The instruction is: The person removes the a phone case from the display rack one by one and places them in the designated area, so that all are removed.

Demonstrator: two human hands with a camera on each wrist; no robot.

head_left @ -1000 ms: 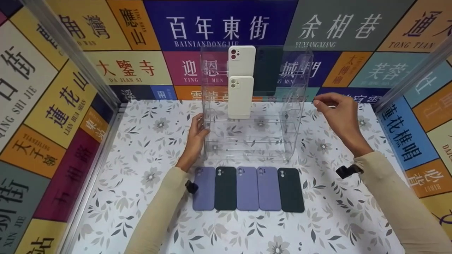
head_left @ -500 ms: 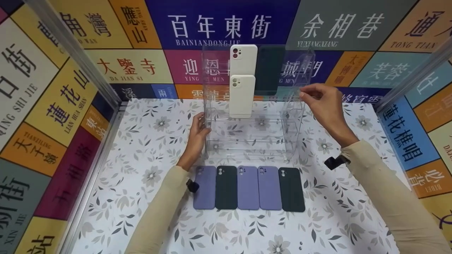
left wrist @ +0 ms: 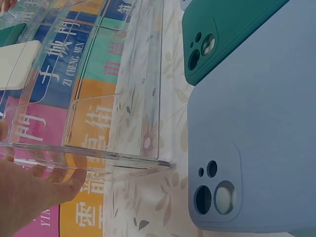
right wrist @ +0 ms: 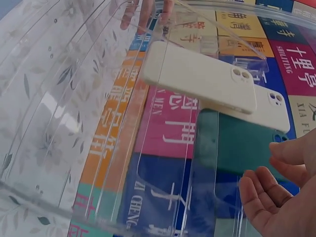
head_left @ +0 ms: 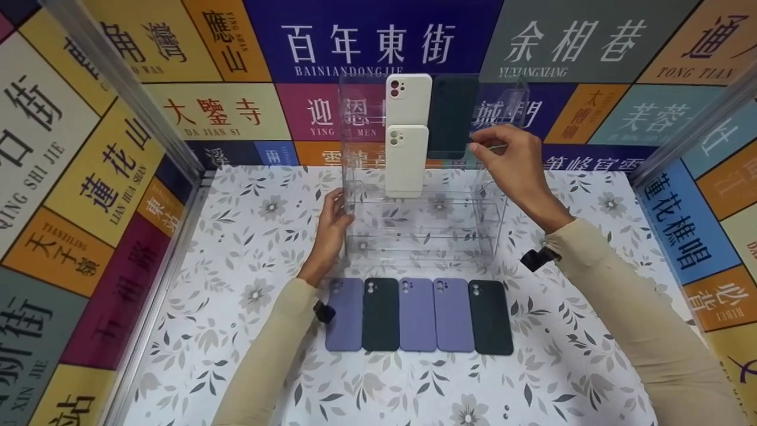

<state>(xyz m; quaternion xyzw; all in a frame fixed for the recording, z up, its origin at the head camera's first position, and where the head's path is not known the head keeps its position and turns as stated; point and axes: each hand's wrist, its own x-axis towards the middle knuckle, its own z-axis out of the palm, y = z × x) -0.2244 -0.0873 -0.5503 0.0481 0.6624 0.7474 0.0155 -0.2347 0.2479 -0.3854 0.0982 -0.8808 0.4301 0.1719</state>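
Note:
My left hand (head_left: pixel 331 231) grips the left side of a clear acrylic display rack (head_left: pixel 408 242), its fingers behind the side panel in the left wrist view. Two cream phone cases stand in the rack, an upper one (head_left: pixel 409 97) and a lower one (head_left: pixel 406 163) overlapping it. Beside the upper one is a dark green phone case (head_left: pixel 452 115). My right hand (head_left: pixel 516 160) hovers by that green case's lower right edge, fingers loosely bent and holding nothing. In the right wrist view its thumb and fingertips overlap the green case (right wrist: pixel 242 148).
In front of the rack a row of phone cases lies flat: lavender (head_left: pixel 344 316), dark green (head_left: pixel 381 316), lavender (head_left: pixel 417 316), lavender (head_left: pixel 455 316) and dark green (head_left: pixel 491 319). The flowered tabletop (head_left: pixel 236 349) is enclosed by printed sign panels (head_left: pixel 372 41).
My right hand has moved left and slightly up, from beside the rack to the dark green case. My left hand stays on the rack; the cases have not moved.

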